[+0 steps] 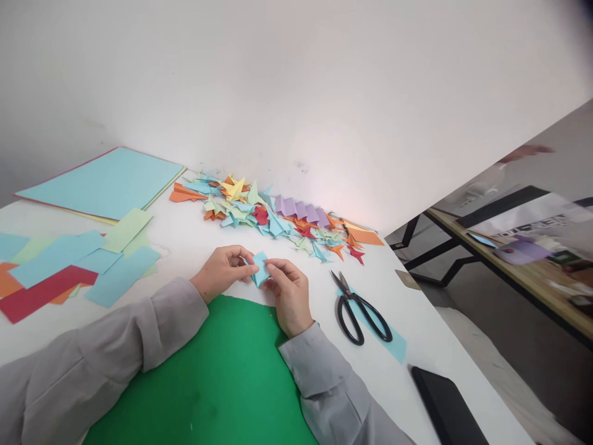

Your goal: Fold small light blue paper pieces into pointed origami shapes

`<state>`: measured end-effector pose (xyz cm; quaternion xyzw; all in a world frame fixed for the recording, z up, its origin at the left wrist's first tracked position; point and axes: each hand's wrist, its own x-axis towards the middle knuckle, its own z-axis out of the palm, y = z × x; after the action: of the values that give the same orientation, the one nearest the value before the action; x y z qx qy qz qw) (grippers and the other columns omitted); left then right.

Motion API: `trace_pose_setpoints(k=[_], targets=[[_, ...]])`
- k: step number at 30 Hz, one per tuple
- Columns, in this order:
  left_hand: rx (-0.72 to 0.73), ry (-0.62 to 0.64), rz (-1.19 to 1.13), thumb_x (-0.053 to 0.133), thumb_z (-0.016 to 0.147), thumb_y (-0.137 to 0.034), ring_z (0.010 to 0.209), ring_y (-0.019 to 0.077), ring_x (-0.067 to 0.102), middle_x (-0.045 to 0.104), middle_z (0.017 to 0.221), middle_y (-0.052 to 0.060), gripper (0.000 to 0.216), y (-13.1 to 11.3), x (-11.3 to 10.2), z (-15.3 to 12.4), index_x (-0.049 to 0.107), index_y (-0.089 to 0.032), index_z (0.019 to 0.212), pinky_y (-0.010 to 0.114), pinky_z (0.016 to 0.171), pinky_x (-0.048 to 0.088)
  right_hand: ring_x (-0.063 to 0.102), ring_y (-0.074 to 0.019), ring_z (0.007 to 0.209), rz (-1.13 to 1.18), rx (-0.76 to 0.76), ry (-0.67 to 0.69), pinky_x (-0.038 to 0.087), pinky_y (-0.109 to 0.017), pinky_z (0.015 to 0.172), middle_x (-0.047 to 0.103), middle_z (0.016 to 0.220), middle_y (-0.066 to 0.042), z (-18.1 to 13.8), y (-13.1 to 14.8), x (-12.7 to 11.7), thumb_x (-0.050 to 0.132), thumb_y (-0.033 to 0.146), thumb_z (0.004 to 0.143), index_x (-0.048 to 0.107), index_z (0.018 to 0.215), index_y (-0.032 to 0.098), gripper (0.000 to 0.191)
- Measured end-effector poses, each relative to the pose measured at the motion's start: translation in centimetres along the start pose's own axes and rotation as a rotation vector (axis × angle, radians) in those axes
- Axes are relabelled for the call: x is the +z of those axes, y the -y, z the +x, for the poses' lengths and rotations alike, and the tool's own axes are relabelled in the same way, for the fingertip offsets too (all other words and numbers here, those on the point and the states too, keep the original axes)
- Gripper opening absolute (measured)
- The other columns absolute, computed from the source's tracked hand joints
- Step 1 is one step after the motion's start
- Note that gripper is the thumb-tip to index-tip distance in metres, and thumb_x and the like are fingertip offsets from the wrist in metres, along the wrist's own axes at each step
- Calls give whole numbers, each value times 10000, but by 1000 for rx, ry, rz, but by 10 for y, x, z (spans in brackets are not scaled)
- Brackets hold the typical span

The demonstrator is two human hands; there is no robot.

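Observation:
Between my two hands is a small folded piece of light blue paper (260, 269), held up just above the far edge of a green sheet (208, 371). My left hand (225, 270) pinches its left side between thumb and fingers. On the other side, my right hand (291, 293) grips the paper's right edge with thumb and index finger. Parts of the folds are hidden behind the fingers. Beyond the hands lies a pile of small folded paper figures (278, 224) in blue, green, orange, red, yellow and purple.
Black-handled scissors (364, 309) lie on a blue paper strip (399, 350) to the right, with a black phone-like object (447, 405) nearer me. Loose coloured paper strips (55, 272) and large blue sheets (106, 179) are at left. Another person's blurred hand (525, 152) shows beyond a wooden table (509, 275).

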<state>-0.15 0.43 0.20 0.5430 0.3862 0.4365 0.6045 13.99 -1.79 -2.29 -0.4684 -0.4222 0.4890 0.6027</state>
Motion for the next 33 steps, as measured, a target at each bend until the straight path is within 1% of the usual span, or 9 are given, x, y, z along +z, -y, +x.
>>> trace_pose_setpoints(k=[5,9,15,21,25,29,31,33], targets=[[-5,-18,-20,721,554,-324,498,90,526,551,583,-19,275,1,-1,0,519,-143,604,256,551,434,495,-99,478,-19,3,20,415,-248,471,575,610,19,-1,2,0,656,299,656,642,754,164,167],[-27,-57,-53,732,538,-330,462,71,510,561,630,-20,295,3,-3,2,518,-135,597,250,536,416,497,-101,484,-37,0,70,395,-242,494,532,558,41,-2,6,1,653,286,666,641,834,180,199],[-71,-69,-202,742,537,-319,498,71,524,551,636,-21,306,2,-3,2,507,-128,581,235,535,405,484,-105,528,-46,-14,106,383,-236,516,535,558,41,-4,8,2,664,269,650,636,866,186,233],[-92,-69,-254,747,536,-314,509,75,525,550,605,-24,316,-2,-1,2,496,-127,586,232,531,398,494,-120,562,-55,-24,126,386,-238,510,546,581,36,-4,9,2,659,263,640,618,888,190,262],[-76,-64,-223,740,549,-320,507,71,518,548,606,-22,310,0,-2,2,500,-127,589,231,532,407,486,-116,528,-58,-12,119,387,-240,510,546,562,45,-4,9,2,641,214,621,607,859,192,242],[-9,-29,-151,742,552,-285,534,72,525,576,703,0,283,7,-4,3,510,-130,597,236,538,429,502,-109,488,-29,13,116,393,-243,522,551,547,54,-3,6,1,562,132,603,591,822,193,229],[8,-10,-132,743,551,-279,551,78,536,580,752,11,279,9,-5,3,512,-130,597,242,541,441,511,-105,475,-24,21,101,395,-241,513,558,563,53,-2,4,0,534,124,598,583,796,192,215],[10,-1,-125,743,549,-282,553,82,539,578,755,15,278,10,-5,3,517,-131,604,244,538,447,514,-103,459,-30,29,82,400,-241,498,555,569,53,-2,3,1,528,139,603,577,780,190,191]])
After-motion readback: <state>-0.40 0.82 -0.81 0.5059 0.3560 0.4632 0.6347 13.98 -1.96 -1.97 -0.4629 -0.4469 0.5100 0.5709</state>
